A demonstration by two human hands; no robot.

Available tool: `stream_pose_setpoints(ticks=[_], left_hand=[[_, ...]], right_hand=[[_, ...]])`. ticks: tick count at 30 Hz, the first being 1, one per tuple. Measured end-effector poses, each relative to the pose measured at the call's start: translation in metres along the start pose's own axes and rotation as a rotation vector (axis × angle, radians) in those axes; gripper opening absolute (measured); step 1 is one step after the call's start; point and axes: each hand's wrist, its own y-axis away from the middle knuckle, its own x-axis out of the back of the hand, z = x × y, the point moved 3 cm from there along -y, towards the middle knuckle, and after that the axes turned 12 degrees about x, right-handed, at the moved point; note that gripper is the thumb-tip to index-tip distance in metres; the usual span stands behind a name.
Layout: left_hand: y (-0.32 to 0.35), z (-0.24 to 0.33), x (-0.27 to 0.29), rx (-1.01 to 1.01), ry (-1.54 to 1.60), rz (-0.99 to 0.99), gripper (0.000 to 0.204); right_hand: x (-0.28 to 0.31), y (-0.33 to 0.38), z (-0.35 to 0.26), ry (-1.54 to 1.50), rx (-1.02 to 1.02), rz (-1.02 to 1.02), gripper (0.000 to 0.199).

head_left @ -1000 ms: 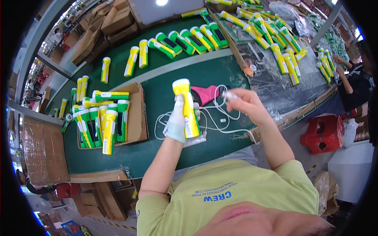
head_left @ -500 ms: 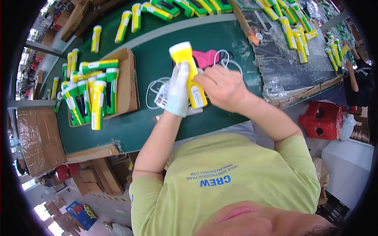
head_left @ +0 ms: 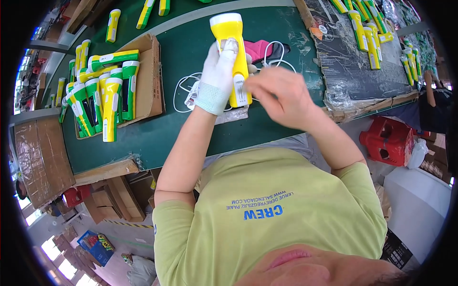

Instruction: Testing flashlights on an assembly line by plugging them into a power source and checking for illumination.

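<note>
My left hand (head_left: pixel 217 71), in a white glove, grips a yellow flashlight with a white head (head_left: pixel 231 43) and holds it upright over the green table (head_left: pixel 191 138). My bare right hand (head_left: pixel 281 95) is at the flashlight's lower end. Its fingers are pinched together where a white cable (head_left: pixel 183 88) leads in, and the hand is motion-blurred. The rest of the cable lies in loops on the table under the flashlight. A pink cloth (head_left: pixel 257 47) lies just behind them.
A flat cardboard tray (head_left: pixel 148 81) on the left holds several green and yellow flashlights (head_left: pixel 105 95). More flashlights (head_left: pixel 367 33) lie on a black sheet (head_left: pixel 353 71) at the right. A red plastic stool (head_left: pixel 386 140) stands beside the table. Cardboard boxes (head_left: pixel 43 157) sit lower left.
My right hand came down from beside the flashlight's head to its lower end, bringing the cable end along. My left hand kept its grip on the flashlight.
</note>
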Motion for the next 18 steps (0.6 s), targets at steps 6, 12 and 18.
stream_pose_setpoints(ticks=[6,12,18], left_hand=[[0.000,-0.011,0.000,-0.004,-0.054,0.140,0.042],[0.017,0.001,-0.006,-0.220,-0.043,-0.108,0.036],[0.009,0.019,-0.008,-0.211,0.065,-0.144,0.040]], right_hand=[[0.003,-0.015,0.006,0.362,0.083,-0.151,0.007],[-0.002,0.007,-0.002,-0.400,-0.129,-0.157,0.008],[-0.019,0.041,-0.027,-0.114,-0.039,-0.374,0.012]])
